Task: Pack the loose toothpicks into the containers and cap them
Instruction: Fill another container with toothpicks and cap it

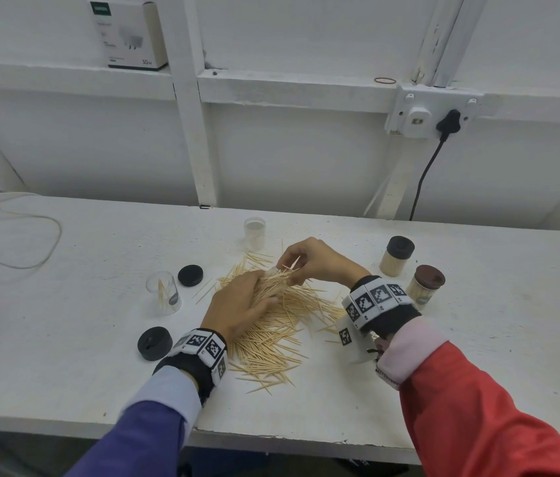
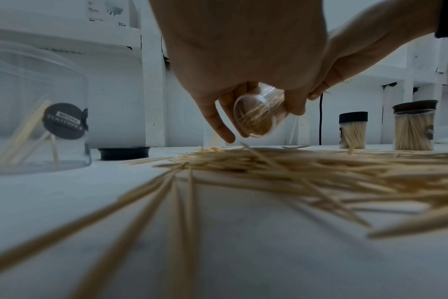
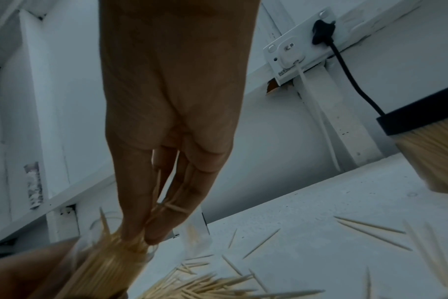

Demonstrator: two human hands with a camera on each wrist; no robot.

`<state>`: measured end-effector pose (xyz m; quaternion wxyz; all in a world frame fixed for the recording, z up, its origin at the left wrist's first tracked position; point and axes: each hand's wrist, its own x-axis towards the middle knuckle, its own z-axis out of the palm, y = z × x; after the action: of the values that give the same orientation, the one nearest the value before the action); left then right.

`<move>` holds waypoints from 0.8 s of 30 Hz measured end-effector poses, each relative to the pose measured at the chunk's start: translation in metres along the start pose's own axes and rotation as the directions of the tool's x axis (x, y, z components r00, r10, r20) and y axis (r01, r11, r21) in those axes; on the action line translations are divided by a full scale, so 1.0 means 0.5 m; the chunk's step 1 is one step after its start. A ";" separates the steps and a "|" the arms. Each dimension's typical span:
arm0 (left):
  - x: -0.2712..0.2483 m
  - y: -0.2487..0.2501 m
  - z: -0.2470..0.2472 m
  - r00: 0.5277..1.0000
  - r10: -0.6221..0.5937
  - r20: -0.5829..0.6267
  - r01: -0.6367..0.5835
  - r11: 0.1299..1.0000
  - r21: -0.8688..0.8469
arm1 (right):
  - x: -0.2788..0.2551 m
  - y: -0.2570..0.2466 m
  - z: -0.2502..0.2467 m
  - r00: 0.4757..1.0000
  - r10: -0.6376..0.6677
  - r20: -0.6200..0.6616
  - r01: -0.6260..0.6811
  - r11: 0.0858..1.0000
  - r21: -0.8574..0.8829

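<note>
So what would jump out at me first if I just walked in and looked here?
The heap of loose toothpicks spread over the middle of the white table. Above it, the left hand grips a clear container tipped on its side while the right hand pushes toothpicks into it. Two capped, full containers stand to the right.

The left arm wore a purple sleeve point(image 1: 141, 438) over a pale blue cuff point(image 1: 175, 387), the right a red sleeve point(image 1: 478, 414) with a pink cuff point(image 1: 409, 352). Each wrist carried a black band with black-and-white square markers point(image 1: 204, 347).
</note>
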<state>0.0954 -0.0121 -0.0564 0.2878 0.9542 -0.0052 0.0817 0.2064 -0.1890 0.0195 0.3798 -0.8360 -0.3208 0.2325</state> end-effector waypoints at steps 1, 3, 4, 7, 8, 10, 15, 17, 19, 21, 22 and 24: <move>0.000 0.000 -0.001 1.000 -0.001 -0.012 0.001 1.000 0.001 | -0.001 0.001 -0.003 1.000 0.003 -0.006 -0.002 1.000 0.029; -0.001 0.001 -0.001 1.000 -0.011 -0.025 0.011 1.000 0.000 | -0.002 0.005 -0.010 1.000 0.014 -0.025 -0.012 0.997 0.079; 0.000 0.001 -0.001 0.999 -0.018 -0.031 0.018 1.000 0.000 | -0.002 0.009 -0.012 0.999 0.022 -0.034 -0.019 0.995 0.094; 0.000 0.004 -0.002 0.999 -0.022 -0.046 0.022 1.000 0.005 | -0.002 0.018 -0.010 0.997 0.027 -0.066 -0.022 0.997 0.069; 0.000 0.005 -0.002 0.999 -0.022 -0.044 0.022 1.000 0.008 | -0.001 0.021 -0.005 0.997 0.025 -0.077 -0.022 0.999 0.045; 0.000 0.005 -0.003 0.999 -0.024 -0.033 0.024 1.000 0.014 | 0.001 0.026 0.005 0.996 0.020 -0.090 -0.019 1.000 0.009; -0.002 0.006 -0.003 1.000 -0.021 -0.019 0.022 1.000 0.012 | 0.004 0.025 0.014 0.996 -0.009 -0.094 0.008 1.000 -0.006; -0.002 0.006 -0.002 1.000 -0.015 -0.013 0.015 1.000 0.014 | 0.002 0.018 0.014 0.995 -0.016 -0.101 0.017 1.000 0.009; -0.001 0.005 -0.001 1.000 -0.013 0.001 0.013 1.000 0.013 | -0.001 0.013 0.014 0.994 -0.019 -0.109 0.023 0.999 0.035; 0.000 0.006 -0.002 1.000 -0.002 0.021 0.002 1.000 0.012 | 0.000 0.011 0.014 0.992 -0.012 -0.122 0.020 0.998 0.062; 0.000 0.008 -0.003 0.999 0.005 0.033 -0.005 1.000 0.010 | 0.000 0.012 0.014 0.992 -0.011 -0.123 0.020 0.998 0.065; -0.001 0.011 -0.005 0.999 0.013 0.047 -0.013 1.000 0.002 | 0.001 0.014 0.016 0.995 -0.005 -0.104 0.013 0.997 0.082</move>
<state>0.0943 -0.0155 -0.0516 0.2860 0.9561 -0.0182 0.0611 0.2041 -0.1882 0.0093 0.4311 -0.8291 -0.2946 0.2002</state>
